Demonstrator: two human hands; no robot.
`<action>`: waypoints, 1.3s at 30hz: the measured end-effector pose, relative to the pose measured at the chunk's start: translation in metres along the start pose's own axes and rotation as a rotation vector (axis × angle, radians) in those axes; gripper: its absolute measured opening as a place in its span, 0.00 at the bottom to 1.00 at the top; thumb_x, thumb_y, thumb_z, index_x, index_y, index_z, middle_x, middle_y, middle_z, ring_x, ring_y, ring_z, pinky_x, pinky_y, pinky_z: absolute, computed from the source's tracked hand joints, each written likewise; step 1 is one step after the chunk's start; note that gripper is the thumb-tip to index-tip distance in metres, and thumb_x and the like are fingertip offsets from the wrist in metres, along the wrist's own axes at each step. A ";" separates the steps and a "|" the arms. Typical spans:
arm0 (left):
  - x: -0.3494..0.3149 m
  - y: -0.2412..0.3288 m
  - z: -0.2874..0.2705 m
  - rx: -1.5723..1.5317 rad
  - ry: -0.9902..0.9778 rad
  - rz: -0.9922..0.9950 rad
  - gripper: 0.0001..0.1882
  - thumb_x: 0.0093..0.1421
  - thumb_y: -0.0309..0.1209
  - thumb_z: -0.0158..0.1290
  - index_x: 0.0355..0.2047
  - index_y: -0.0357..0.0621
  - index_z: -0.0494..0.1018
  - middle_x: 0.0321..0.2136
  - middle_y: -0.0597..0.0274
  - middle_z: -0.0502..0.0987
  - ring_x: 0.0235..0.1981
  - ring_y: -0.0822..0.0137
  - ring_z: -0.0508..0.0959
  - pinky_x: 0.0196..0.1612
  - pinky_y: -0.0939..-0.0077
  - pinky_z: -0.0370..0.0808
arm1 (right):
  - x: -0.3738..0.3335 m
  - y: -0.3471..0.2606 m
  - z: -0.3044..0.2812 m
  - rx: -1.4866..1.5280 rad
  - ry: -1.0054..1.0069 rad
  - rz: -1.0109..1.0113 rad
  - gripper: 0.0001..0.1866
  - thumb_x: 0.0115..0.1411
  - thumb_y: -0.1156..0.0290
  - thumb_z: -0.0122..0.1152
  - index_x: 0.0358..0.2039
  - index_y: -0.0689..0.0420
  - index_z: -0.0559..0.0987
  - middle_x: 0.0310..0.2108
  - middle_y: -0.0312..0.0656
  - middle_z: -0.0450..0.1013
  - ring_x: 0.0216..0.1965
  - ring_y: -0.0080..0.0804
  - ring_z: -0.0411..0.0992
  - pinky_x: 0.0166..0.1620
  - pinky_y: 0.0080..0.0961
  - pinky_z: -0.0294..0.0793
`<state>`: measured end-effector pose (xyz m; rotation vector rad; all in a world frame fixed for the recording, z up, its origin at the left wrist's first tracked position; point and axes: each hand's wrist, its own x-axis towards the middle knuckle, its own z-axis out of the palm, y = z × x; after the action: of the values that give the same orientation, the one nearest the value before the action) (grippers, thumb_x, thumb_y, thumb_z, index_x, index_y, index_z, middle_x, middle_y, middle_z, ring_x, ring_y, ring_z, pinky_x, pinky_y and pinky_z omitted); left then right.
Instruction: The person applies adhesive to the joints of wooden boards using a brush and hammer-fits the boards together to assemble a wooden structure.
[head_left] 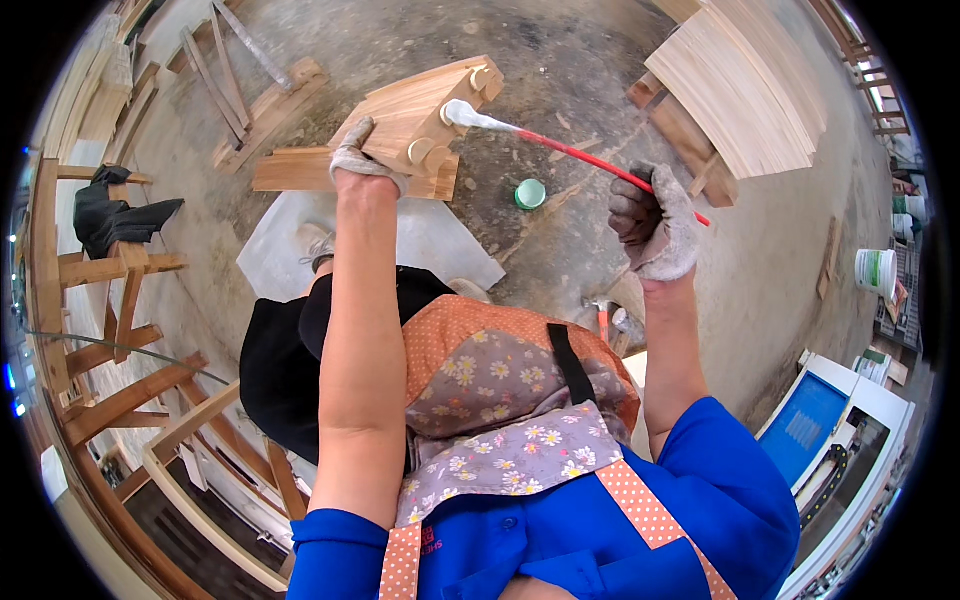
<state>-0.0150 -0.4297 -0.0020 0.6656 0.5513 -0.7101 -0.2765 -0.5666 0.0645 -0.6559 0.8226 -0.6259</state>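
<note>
**Brush spans R hand → board ends**

R hand (660,225) grips red-handled brush (575,152) near handle's rear; long axis runs up-left, approx. crosswise to the row of round discs (421,151). White head overlaps middle disc; contact unclear. L hand (368,160) clasps wooden boards (415,108), nearer discs than R. Green tub (530,194) betw. hands, on floor (560,60).

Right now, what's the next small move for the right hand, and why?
Probably a light dab of the white tip on the middle round end of the wooden piece: the right hand holds the red stick with its tip right at that end, and the left hand grips the piece. Whether they already touch, I can't tell.
</note>
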 end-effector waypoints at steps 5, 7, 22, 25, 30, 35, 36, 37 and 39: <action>-0.001 0.001 0.000 -0.041 -0.050 -0.021 0.22 0.47 0.24 0.49 0.45 0.42 0.62 0.44 0.53 0.67 0.44 0.51 0.68 0.48 0.50 0.64 | -0.001 -0.007 -0.010 0.004 -0.054 -0.040 0.13 0.55 0.63 0.49 0.33 0.60 0.70 0.25 0.46 0.71 0.20 0.29 0.69 0.21 0.20 0.69; -0.003 0.002 -0.001 -0.035 -0.034 -0.017 0.22 0.47 0.24 0.49 0.45 0.42 0.62 0.44 0.53 0.67 0.45 0.51 0.68 0.48 0.50 0.64 | -0.003 -0.005 -0.004 -0.002 -0.088 -0.056 0.13 0.55 0.63 0.49 0.33 0.61 0.70 0.25 0.46 0.71 0.20 0.29 0.69 0.21 0.20 0.69; -0.010 -0.001 0.006 0.003 0.023 -0.017 0.17 0.50 0.30 0.48 0.41 0.43 0.65 0.42 0.55 0.70 0.40 0.54 0.71 0.41 0.55 0.68 | -0.009 -0.009 0.001 -0.165 -0.028 -0.099 0.14 0.55 0.62 0.49 0.35 0.61 0.70 0.26 0.45 0.70 0.21 0.28 0.67 0.22 0.18 0.66; -0.008 -0.001 0.005 0.012 0.026 -0.017 0.16 0.50 0.30 0.48 0.41 0.44 0.66 0.41 0.55 0.71 0.40 0.54 0.72 0.40 0.55 0.68 | -0.001 -0.014 -0.022 -0.083 -0.142 -0.112 0.14 0.54 0.63 0.49 0.34 0.60 0.70 0.27 0.47 0.71 0.23 0.30 0.69 0.23 0.19 0.69; -0.013 0.000 0.008 0.025 0.039 -0.033 0.14 0.50 0.32 0.48 0.39 0.48 0.67 0.40 0.59 0.72 0.39 0.57 0.72 0.36 0.56 0.66 | -0.006 -0.016 0.002 -0.008 -0.266 -0.258 0.14 0.56 0.68 0.45 0.36 0.67 0.69 0.30 0.52 0.72 0.29 0.37 0.73 0.31 0.28 0.76; -0.011 -0.001 0.009 0.038 0.043 -0.053 0.14 0.50 0.32 0.48 0.39 0.50 0.67 0.39 0.61 0.72 0.38 0.58 0.72 0.34 0.58 0.64 | -0.009 -0.010 0.006 -0.141 -0.291 -0.295 0.13 0.54 0.71 0.49 0.38 0.65 0.69 0.33 0.51 0.71 0.34 0.40 0.72 0.37 0.32 0.75; -0.012 0.000 0.009 0.044 0.046 -0.046 0.13 0.50 0.32 0.48 0.39 0.50 0.67 0.39 0.61 0.72 0.38 0.58 0.72 0.35 0.58 0.65 | -0.010 -0.009 0.005 -0.190 -0.308 -0.313 0.13 0.54 0.72 0.49 0.38 0.66 0.69 0.33 0.51 0.71 0.34 0.40 0.72 0.37 0.33 0.75; -0.011 0.001 0.007 0.036 0.038 -0.039 0.13 0.50 0.32 0.48 0.38 0.50 0.67 0.39 0.61 0.73 0.38 0.59 0.72 0.34 0.58 0.65 | -0.010 -0.007 0.001 -0.239 -0.325 -0.331 0.13 0.54 0.72 0.49 0.38 0.66 0.69 0.33 0.52 0.71 0.34 0.40 0.72 0.38 0.33 0.75; -0.010 0.002 0.004 0.020 0.019 -0.028 0.13 0.50 0.32 0.48 0.38 0.50 0.67 0.38 0.61 0.73 0.38 0.59 0.72 0.34 0.59 0.65 | -0.010 -0.009 -0.006 -0.302 -0.313 -0.326 0.12 0.53 0.73 0.48 0.37 0.67 0.70 0.33 0.52 0.71 0.34 0.40 0.72 0.38 0.33 0.74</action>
<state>-0.0186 -0.4269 0.0078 0.6847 0.5723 -0.7375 -0.2896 -0.5667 0.0726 -1.1481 0.5229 -0.6751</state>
